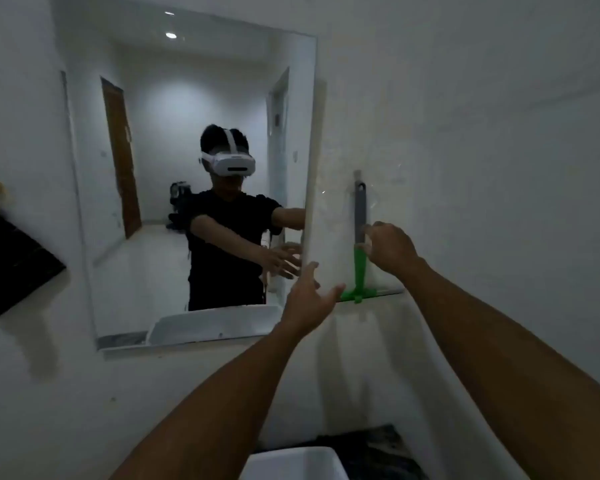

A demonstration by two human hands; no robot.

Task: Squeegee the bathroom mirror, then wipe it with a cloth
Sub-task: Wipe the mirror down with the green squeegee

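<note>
Squeegee [359,237] first: it hangs upright on the white wall [482,133], grey handle above, green neck and crossbar below, just right of the mirror [174,202]. Our right hand [390,249] is at the handle, where grey meets green; the fingers curl toward it and touch it, but we cannot tell whether they have truly closed round it or only rest against its side. Above that hand, the handle runs up to a hook or peg that is too blurred to make out. Below it, the green crossbar sits level across the wall. Left of that hand and a little lower, our left hand [309,299] is spread with fingers apart and relaxed, holding nothing, in front of the mirror's right edge and near the crossbar's left end. Further left, the mirror shows a person in a headset and dark shirt with both arms stretched out. Well below both hands, a white basin [291,462] shows at the bottom edge, and far left a dark cloth [11,265] hangs on the wall.
</note>
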